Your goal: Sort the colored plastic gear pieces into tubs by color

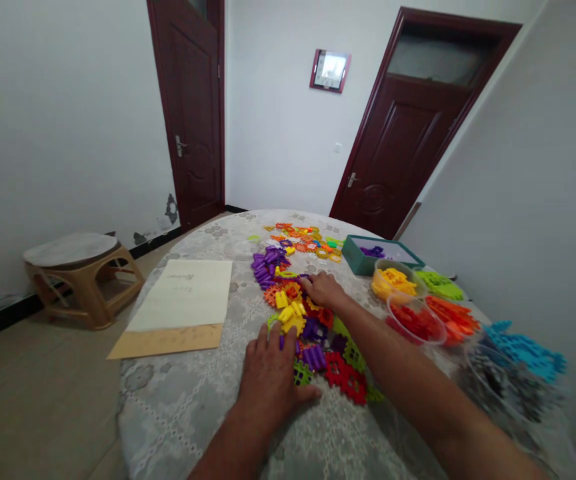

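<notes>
A heap of plastic building pieces (pixel 313 333) in purple, yellow, orange, red and green lies spread over the middle of a round table (pixel 178 407) with a grey lace cloth. My left hand (pixel 273 373) rests flat on the near edge of the heap, fingers stretched out over purple and yellow pieces. My right hand (pixel 324 289) reaches farther in, fingers curled down onto orange and purple pieces; what it grips, if anything, is hidden.
At right stand a teal box (pixel 368 263), a tub of yellow pieces (pixel 393 281), a tub of red pieces (pixel 415 321), and green, orange and blue piles. Paper sheets (pixel 183 300) lie at left. A low stool (pixel 81 273) and two dark doors stand behind.
</notes>
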`<state>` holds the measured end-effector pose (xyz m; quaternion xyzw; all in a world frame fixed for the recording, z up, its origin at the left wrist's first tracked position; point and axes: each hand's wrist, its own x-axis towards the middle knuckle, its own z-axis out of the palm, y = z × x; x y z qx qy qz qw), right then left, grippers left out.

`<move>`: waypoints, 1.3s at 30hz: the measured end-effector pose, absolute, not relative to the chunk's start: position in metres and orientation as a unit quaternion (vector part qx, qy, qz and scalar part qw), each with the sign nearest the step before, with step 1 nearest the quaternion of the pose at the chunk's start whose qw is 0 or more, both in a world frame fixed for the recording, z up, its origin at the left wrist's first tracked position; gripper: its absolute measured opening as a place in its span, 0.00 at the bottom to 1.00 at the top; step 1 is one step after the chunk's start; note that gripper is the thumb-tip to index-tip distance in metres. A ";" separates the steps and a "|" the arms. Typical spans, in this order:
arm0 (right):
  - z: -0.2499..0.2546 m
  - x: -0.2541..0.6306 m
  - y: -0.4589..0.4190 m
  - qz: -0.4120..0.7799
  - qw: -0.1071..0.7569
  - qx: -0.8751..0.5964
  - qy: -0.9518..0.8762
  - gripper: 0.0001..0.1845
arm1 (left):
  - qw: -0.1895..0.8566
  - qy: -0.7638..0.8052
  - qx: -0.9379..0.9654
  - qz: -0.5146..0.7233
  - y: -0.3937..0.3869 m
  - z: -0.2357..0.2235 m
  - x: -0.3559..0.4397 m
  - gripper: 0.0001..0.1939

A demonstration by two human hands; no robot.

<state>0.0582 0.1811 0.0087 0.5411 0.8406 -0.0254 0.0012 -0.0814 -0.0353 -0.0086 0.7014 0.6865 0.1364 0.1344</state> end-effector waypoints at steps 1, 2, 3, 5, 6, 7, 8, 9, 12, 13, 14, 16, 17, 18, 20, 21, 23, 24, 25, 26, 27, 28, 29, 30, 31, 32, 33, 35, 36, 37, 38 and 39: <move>0.009 0.060 0.171 -0.028 -0.004 0.543 0.839 0.33 | 0.130 0.686 0.703 0.138 -0.035 -0.010 -0.082 0.58; 0.010 0.062 0.161 -0.031 -0.008 0.544 0.839 0.33 | 0.125 0.686 0.703 0.139 -0.034 -0.011 -0.083 0.57; 0.010 0.064 0.151 -0.034 -0.012 0.544 0.838 0.33 | 0.120 0.686 0.704 0.141 -0.033 -0.013 -0.085 0.56; 0.011 0.071 0.132 -0.049 -0.027 0.528 0.847 0.32 | 0.107 0.683 0.708 0.148 -0.031 -0.016 -0.089 0.54; 0.011 0.076 0.124 -0.066 -0.045 0.510 0.856 0.31 | 0.098 0.680 0.710 0.155 -0.029 -0.018 -0.091 0.53; 0.011 0.082 0.116 -0.090 -0.071 0.486 0.866 0.29 | 0.088 0.677 0.713 0.163 -0.027 -0.019 -0.093 0.51; 0.012 0.091 0.109 -0.120 -0.103 0.458 0.875 0.28 | 0.079 0.673 0.715 0.170 -0.026 -0.021 -0.096 0.50; 0.012 0.100 0.102 -0.153 -0.138 0.428 0.880 0.26 | 0.072 0.669 0.719 0.176 -0.024 -0.022 -0.099 0.49; 0.012 0.135 0.085 -0.228 -0.215 0.366 0.876 0.24 | 0.061 0.649 0.736 0.184 -0.020 -0.023 -0.105 0.47; 0.011 0.148 0.079 -0.238 -0.224 0.357 0.875 0.23 | 0.060 0.642 0.742 0.185 -0.019 -0.022 -0.107 0.47; 0.009 0.159 0.073 -0.236 -0.228 0.353 0.876 0.23 | 0.058 0.635 0.748 0.185 -0.019 -0.021 -0.107 0.47; -0.001 0.178 0.061 -0.208 -0.227 0.356 0.882 0.22 | 0.057 0.626 0.757 0.179 -0.019 -0.019 -0.107 0.47; -0.008 0.184 0.054 -0.187 -0.225 0.360 0.886 0.22 | 0.058 0.622 0.761 0.174 -0.019 -0.017 -0.106 0.47; -0.016 0.189 0.046 -0.167 -0.223 0.363 0.889 0.23 | 0.059 0.619 0.764 0.171 -0.020 -0.016 -0.105 0.47; -0.034 0.191 0.030 -0.133 -0.227 0.370 0.891 0.25 | 0.065 0.610 0.772 0.169 -0.021 -0.015 -0.101 0.47; -0.042 0.189 0.022 -0.121 -0.234 0.372 0.890 0.27 | 0.069 0.599 0.779 0.172 -0.022 -0.016 -0.098 0.47; -0.053 0.183 0.010 -0.108 -0.253 0.373 0.886 0.30 | 0.079 0.565 0.801 0.182 -0.021 -0.018 -0.094 0.49; -0.055 0.179 0.005 -0.108 -0.261 0.368 0.886 0.31 | 0.082 0.548 0.811 0.189 -0.020 -0.019 -0.092 0.49; -0.055 0.176 0.002 -0.113 -0.266 0.360 0.887 0.32 | 0.082 0.533 0.819 0.198 -0.018 -0.021 -0.091 0.49; -0.054 0.173 0.001 -0.122 -0.267 0.348 0.890 0.32 | 0.080 0.523 0.823 0.207 -0.016 -0.023 -0.090 0.48; -0.052 0.171 0.001 -0.133 -0.267 0.335 0.893 0.31 | 0.078 0.518 0.824 0.217 -0.014 -0.026 -0.090 0.47; -0.050 0.170 0.002 -0.147 -0.270 0.322 0.895 0.30 | 0.076 0.517 0.822 0.227 -0.012 -0.028 -0.090 0.45; -0.048 0.169 0.003 -0.163 -0.277 0.312 0.894 0.29 | 0.074 0.518 0.818 0.240 -0.010 -0.030 -0.091 0.43; -0.047 0.170 0.005 -0.181 -0.286 0.306 0.890 0.28 | 0.071 0.523 0.810 0.254 -0.008 -0.032 -0.093 0.41; -0.046 0.171 0.007 -0.197 -0.298 0.305 0.883 0.27 | 0.065 0.533 0.799 0.271 -0.007 -0.034 -0.094 0.38; -0.045 0.173 0.009 -0.207 -0.313 0.308 0.874 0.27 | 0.056 0.547 0.784 0.287 -0.005 -0.035 -0.096 0.34; -0.045 0.175 0.011 -0.209 -0.329 0.315 0.865 0.26 | 0.045 0.562 0.769 0.302 -0.004 -0.035 -0.097 0.30; -0.042 0.180 0.013 -0.194 -0.351 0.331 0.854 0.25 | 0.028 0.585 0.746 0.316 -0.003 -0.035 -0.098 0.24; -0.040 0.183 0.012 -0.184 -0.354 0.334 0.854 0.24 | 0.024 0.591 0.742 0.316 -0.003 -0.034 -0.097 0.22; -0.038 0.187 0.011 -0.177 -0.348 0.332 0.859 0.24 | 0.021 0.594 0.741 0.313 -0.003 -0.033 -0.096 0.21; -0.034 0.190 0.010 -0.177 -0.333 0.322 0.868 0.25 | 0.019 0.595 0.742 0.308 -0.003 -0.033 -0.094 0.20; -0.031 0.192 0.008 -0.181 -0.309 0.307 0.882 0.27 | 0.015 0.597 0.743 0.303 -0.003 -0.032 -0.092 0.20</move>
